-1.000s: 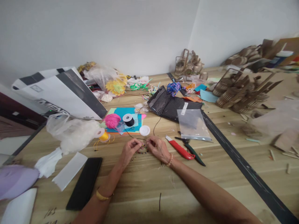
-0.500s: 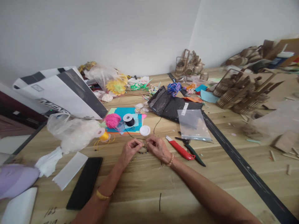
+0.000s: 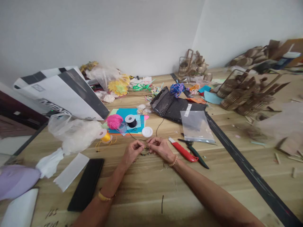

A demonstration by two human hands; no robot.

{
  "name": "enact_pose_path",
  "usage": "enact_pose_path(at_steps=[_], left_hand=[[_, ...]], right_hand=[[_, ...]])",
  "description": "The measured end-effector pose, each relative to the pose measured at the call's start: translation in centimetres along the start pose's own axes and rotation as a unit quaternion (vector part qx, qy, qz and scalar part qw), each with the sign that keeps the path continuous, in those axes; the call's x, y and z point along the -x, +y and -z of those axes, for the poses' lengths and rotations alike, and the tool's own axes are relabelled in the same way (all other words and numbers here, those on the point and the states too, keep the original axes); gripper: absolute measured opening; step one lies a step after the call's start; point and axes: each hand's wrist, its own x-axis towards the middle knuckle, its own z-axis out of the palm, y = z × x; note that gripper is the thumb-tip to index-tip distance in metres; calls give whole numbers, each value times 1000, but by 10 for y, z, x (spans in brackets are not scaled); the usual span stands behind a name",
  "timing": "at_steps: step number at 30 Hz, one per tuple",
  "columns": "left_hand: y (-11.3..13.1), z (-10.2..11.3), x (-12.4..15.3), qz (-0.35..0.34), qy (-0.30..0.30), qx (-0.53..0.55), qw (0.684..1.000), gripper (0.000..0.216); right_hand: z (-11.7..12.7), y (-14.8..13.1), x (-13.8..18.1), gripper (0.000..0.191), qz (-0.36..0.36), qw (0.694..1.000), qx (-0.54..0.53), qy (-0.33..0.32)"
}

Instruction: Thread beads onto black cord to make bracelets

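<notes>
A small beaded bracelet (image 3: 145, 154) hangs in a loop between my two hands. My left hand (image 3: 132, 153) pinches its cord near the top of the loop, thumb against forefinger. Close beside it, my right hand (image 3: 161, 148) is also closed in a pinch on the bracelet's cord; the exact spot is hidden by the fingers. Dark cord runs from behind the hands toward a spool of black cord (image 3: 131, 121). A white round lid (image 3: 147, 131) lies just beyond my fingertips.
Right of my hands lie a red-handled utility knife (image 3: 184, 152) and dark green-handled pliers (image 3: 199, 156). At left are a yellow thread spool (image 3: 104, 136), a black phone (image 3: 86, 184) and a plastic bag (image 3: 78, 135). A black bubble mailer (image 3: 170, 107) and bamboo baskets (image 3: 248, 94) lie farther back.
My right hand's fingers have shifted slightly left, nearer my left fingertips. My left hand stays nearly still, and the bracelet remains between them.
</notes>
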Motion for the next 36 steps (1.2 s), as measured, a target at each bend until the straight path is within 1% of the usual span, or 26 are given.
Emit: enact_pose_path(at_steps=[2, 7, 10, 12, 15, 18, 21, 25, 30, 34, 36], left_hand=[[-2, -1, 0, 3, -5, 8, 1000, 22], [3, -3, 1, 22, -24, 37, 999, 22], [7, -4, 2, 34, -25, 41, 998, 21], [8, -5, 2, 39, -22, 43, 998, 20], [7, -4, 1, 42, -17, 54, 998, 20], [3, -3, 0, 39, -16, 58, 997, 18], [0, -2, -1, 35, -11, 59, 998, 16], [-4, -1, -1, 31, -13, 70, 997, 16], [-2, 0, 0, 39, -12, 62, 997, 17], [1, -1, 0, 42, -9, 43, 998, 18], [0, -1, 0, 42, -7, 42, 998, 18]], right_hand=[[-1, -1, 1, 30, -9, 999, -42, -9], [-1, -3, 1, 29, -26, 991, -125, -34], [1, -4, 0, 29, -42, 987, -150, -42], [3, -5, -1, 30, -42, 988, -140, -41], [5, -7, -2, 32, -22, 995, -82, -49], [7, -7, -2, 31, 10, 997, -7, -73], [8, -2, -2, 25, 44, 994, 48, -90], [12, 5, -4, 20, 77, 986, 123, -85], [16, 2, -4, 26, 89, 963, 244, -77], [19, -7, -3, 27, 116, 932, 341, -38], [21, -10, -3, 31, 126, 916, 381, -21]])
